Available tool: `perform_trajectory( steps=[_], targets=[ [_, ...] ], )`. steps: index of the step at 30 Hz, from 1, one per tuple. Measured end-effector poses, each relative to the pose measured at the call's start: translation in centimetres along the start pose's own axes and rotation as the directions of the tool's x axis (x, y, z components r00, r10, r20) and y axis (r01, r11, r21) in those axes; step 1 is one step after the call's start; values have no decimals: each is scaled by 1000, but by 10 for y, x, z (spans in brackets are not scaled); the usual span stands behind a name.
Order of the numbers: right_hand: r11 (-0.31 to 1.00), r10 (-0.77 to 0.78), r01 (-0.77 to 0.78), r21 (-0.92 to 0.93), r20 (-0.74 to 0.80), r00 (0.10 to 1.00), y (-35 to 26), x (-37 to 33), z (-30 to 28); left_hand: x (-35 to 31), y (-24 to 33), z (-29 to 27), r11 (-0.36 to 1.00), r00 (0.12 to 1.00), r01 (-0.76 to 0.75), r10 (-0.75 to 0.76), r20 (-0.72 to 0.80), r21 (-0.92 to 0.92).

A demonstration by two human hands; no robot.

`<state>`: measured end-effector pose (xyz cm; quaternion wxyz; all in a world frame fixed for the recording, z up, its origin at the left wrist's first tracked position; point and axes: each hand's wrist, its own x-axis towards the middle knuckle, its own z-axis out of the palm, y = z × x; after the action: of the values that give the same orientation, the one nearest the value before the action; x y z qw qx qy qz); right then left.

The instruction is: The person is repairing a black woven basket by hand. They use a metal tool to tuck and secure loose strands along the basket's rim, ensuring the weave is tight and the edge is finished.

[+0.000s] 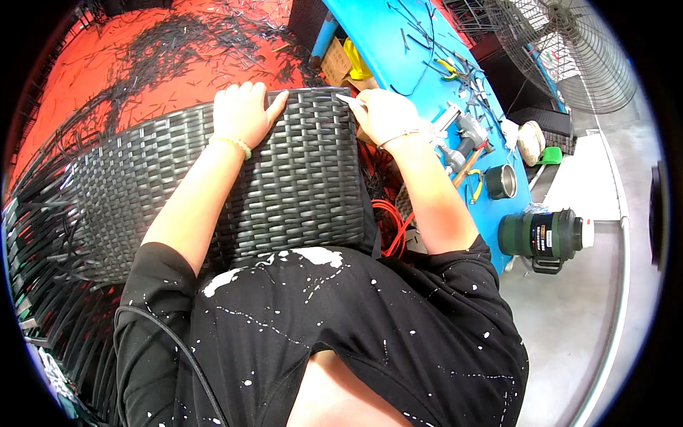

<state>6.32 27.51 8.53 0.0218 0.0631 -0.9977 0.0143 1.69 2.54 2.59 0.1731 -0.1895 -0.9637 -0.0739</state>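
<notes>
A dark woven wicker panel (299, 164) of flat plastic strips lies in front of me, part of a larger curved piece with loose strips at its left. My left hand (243, 114) rests on its far edge, fingers stretched over the edge and thumb spread to the right. At the panel's far right corner, my right hand (388, 117) is closed on a slim, pale pointed tool (348, 99). Its tip touches or nearly touches the weave at the corner; glare hides much of the tool and fingers.
A blue table (420, 92) at right bears a power tool (469, 132), yellow-handled pliers (474, 186), a dark cup (501, 182) and cut strips. Near its edge is a green-and-black lens-shaped container (541, 235). A caged fan (562, 50) stands beyond. Red cable (388, 228) hangs beside the panel; scraps litter the red floor (78, 64).
</notes>
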Motion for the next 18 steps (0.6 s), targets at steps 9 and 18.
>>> perform_trajectory(
  steps=[9,18],
  targets=[
    [999,35,-36,31,32,999,-3,3,-4,-4,-4,7,999,994,-5,0,-106,-48],
    [995,93,-90,-43,65,994,-25,9,-7,-4,-4,5,998,997,8,-13,-76,-57]
  ],
)
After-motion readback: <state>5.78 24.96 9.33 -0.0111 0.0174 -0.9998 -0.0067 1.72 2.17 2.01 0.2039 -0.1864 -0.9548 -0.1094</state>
